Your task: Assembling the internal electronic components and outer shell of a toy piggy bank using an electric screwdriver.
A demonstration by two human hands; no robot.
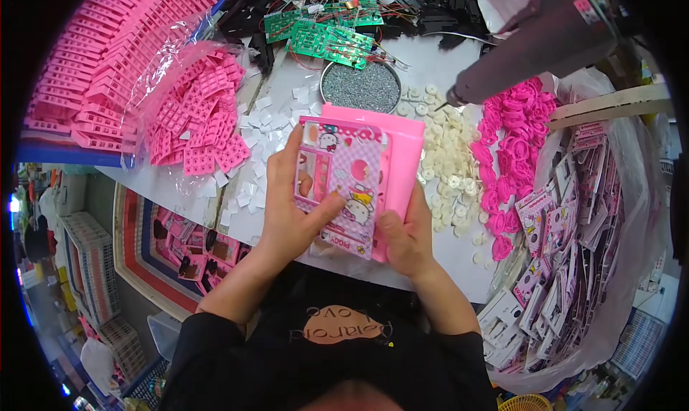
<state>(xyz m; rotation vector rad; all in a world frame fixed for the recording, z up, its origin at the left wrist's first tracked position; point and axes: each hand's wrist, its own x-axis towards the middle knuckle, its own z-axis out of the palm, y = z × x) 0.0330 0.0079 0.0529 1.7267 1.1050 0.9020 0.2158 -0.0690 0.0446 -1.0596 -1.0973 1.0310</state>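
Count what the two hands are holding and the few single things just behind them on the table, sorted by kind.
Printed pink front panel, held by left hand and right hand: 1
Plain pink housing behind it: 1
Round metal dish of grey bits: 1
Green circuit boards: 2 visible
Hanging power screwdriver: 1
Total: 6

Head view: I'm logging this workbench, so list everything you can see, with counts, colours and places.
printed panel: one, pink and white, held at centre
pink casing: one, behind the panel
keypad pieces: many, pink, left
circuit boards: several, green, top
metal bowl: one, grey filling, top centre
round buttons: many, cream, right of centre
ring parts: many, magenta, right
bagged panels: many, far right
left hand: grips panel
right hand: grips casing
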